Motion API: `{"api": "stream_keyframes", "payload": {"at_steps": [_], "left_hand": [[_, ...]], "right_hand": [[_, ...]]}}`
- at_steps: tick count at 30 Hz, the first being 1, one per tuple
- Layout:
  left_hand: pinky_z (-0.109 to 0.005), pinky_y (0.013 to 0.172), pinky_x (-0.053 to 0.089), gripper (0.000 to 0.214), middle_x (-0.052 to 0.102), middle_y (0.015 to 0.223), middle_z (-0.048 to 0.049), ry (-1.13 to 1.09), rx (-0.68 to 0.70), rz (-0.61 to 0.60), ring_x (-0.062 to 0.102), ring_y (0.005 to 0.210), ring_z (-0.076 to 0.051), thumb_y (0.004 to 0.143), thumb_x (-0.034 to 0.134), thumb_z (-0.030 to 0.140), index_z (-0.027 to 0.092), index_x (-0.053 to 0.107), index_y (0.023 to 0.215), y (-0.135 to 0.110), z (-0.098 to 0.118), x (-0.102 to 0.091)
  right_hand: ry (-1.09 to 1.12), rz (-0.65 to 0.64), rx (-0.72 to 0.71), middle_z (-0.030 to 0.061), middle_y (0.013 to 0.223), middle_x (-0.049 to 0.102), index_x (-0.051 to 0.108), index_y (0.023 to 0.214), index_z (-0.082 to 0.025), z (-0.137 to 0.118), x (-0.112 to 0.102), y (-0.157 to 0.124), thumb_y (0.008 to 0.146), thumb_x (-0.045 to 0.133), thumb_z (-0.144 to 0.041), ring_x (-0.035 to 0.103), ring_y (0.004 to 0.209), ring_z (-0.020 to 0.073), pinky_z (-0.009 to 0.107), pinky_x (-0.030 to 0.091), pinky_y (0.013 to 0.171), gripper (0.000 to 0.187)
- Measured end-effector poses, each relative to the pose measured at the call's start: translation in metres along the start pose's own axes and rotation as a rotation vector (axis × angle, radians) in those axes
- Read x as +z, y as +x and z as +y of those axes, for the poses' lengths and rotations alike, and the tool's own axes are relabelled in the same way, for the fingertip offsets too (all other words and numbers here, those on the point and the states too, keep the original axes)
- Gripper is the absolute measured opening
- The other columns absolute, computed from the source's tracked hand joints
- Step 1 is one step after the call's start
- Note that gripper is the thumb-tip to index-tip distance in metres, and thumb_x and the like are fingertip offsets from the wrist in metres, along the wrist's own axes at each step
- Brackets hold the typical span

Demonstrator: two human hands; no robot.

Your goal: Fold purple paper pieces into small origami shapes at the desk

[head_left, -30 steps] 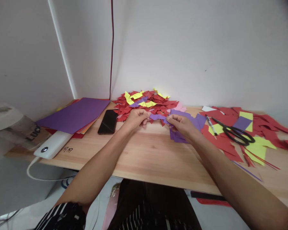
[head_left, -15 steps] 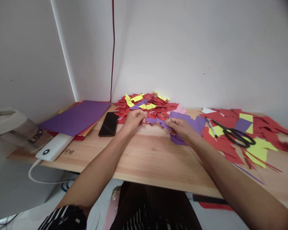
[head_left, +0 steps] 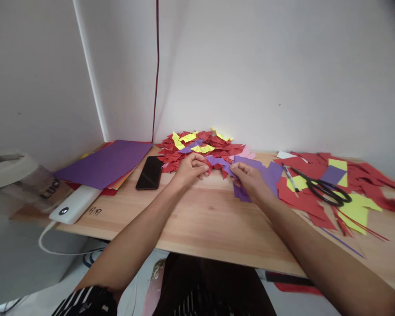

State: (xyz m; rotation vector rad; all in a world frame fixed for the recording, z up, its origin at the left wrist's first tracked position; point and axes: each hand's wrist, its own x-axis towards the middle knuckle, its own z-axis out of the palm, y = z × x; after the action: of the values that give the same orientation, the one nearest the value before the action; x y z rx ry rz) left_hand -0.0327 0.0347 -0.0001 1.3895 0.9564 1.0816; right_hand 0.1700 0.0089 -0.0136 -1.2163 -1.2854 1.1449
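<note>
A small folded piece of purple paper (head_left: 219, 161) with zigzag edges is pinched at its right end by my right hand (head_left: 248, 177). My left hand (head_left: 192, 169) is just left of that piece, fingers bent and apart, with nothing visible in them. Behind both hands lies a heap of folded red paper pieces (head_left: 213, 151), with some yellow and purple ones among them. Flat purple paper pieces (head_left: 266, 173) lie under and beside my right hand, partly hidden by it.
Black scissors (head_left: 329, 188) and a marker (head_left: 290, 177) rest on red and yellow paper scraps at the right. On the left are a black phone (head_left: 149, 172), large purple sheets (head_left: 108, 162) and a white power bank (head_left: 75, 204) with a cable. A wall stands behind the table (head_left: 197, 219).
My left hand's fingers have parted and come away from the purple folded paper. That piece has lifted and tilted slightly in my right hand.
</note>
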Motion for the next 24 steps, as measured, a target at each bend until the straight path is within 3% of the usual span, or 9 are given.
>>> {"api": "stream_keyframes", "payload": {"at_steps": [4, 7, 11, 14, 19, 22, 24], "left_hand": [[-0.022, 0.059, 0.048, 0.035, 0.069, 0.074, 0.0001, 0.073, 0.102, -0.037, 0.069, 0.065, -0.014, 0.076, 0.067, 0.018, 0.020, 0.040, 0.097, -0.006, -0.005, 0.012], [-0.022, 0.065, 0.049, 0.032, 0.070, 0.077, 0.0006, 0.163, 0.157, -0.073, 0.070, 0.070, -0.014, 0.078, 0.065, 0.019, 0.022, 0.041, 0.100, -0.012, -0.004, 0.019], [-0.021, 0.063, 0.047, 0.036, 0.067, 0.066, 0.0043, 0.309, 0.188, -0.012, 0.065, 0.056, -0.012, 0.083, 0.060, 0.022, 0.022, 0.046, 0.116, -0.019, 0.001, 0.022], [-0.022, 0.062, 0.044, 0.040, 0.062, 0.061, 0.0049, 0.470, 0.304, 0.059, 0.059, 0.051, -0.012, 0.088, 0.057, 0.028, 0.022, 0.049, 0.126, -0.024, 0.003, 0.023], [-0.026, 0.078, 0.041, 0.042, 0.063, 0.092, -0.0061, 0.893, 0.626, 0.154, 0.058, 0.086, -0.019, 0.091, 0.053, 0.027, 0.027, 0.055, 0.133, -0.029, 0.002, 0.028], [-0.032, 0.083, 0.039, 0.043, 0.061, 0.095, -0.0078, 1.085, 0.753, 0.203, 0.053, 0.093, -0.021, 0.093, 0.049, 0.022, 0.028, 0.052, 0.136, -0.027, 0.002, 0.028], [-0.036, 0.087, 0.038, 0.039, 0.061, 0.107, -0.0098, 1.147, 0.818, 0.224, 0.051, 0.103, -0.023, 0.092, 0.050, 0.021, 0.028, 0.057, 0.130, -0.026, 0.002, 0.028]], "right_hand": [[-0.075, 0.050, -0.041, -0.0028, 0.057, 0.050, 0.054, 0.068, -0.020, 0.002, 0.003, -0.002, 0.074, 0.064, -0.050, 0.036, 0.046, 0.0082, 0.024, 0.025, 0.044, 0.032], [-0.077, 0.056, -0.049, -0.0014, 0.059, 0.053, 0.054, 0.068, -0.020, 0.001, 0.004, -0.003, 0.076, 0.062, -0.049, 0.038, 0.048, 0.0091, 0.025, 0.026, 0.045, 0.031], [-0.042, 0.039, -0.015, -0.0014, 0.060, 0.052, 0.056, 0.070, -0.020, -0.003, 0.006, -0.006, 0.078, 0.061, -0.046, 0.036, 0.046, 0.0084, 0.025, 0.025, 0.045, 0.028], [-0.010, 0.017, 0.002, -0.0018, 0.061, 0.052, 0.056, 0.071, -0.019, -0.004, 0.007, -0.007, 0.080, 0.060, -0.044, 0.036, 0.046, 0.0075, 0.024, 0.025, 0.044, 0.027], [0.031, -0.043, 0.031, -0.0023, 0.062, 0.052, 0.053, 0.070, -0.020, 0.001, 0.009, -0.007, 0.080, 0.062, -0.046, 0.038, 0.045, 0.0069, 0.023, 0.025, 0.042, 0.029], [0.065, -0.059, 0.047, -0.0023, 0.062, 0.052, 0.054, 0.070, -0.019, 0.004, 0.011, -0.007, 0.080, 0.062, -0.047, 0.038, 0.045, 0.0060, 0.022, 0.024, 0.041, 0.031], [0.098, -0.070, 0.041, -0.0015, 0.063, 0.052, 0.055, 0.070, -0.019, 0.004, 0.012, -0.006, 0.080, 0.064, -0.047, 0.041, 0.048, 0.0062, 0.022, 0.026, 0.042, 0.031]]}}
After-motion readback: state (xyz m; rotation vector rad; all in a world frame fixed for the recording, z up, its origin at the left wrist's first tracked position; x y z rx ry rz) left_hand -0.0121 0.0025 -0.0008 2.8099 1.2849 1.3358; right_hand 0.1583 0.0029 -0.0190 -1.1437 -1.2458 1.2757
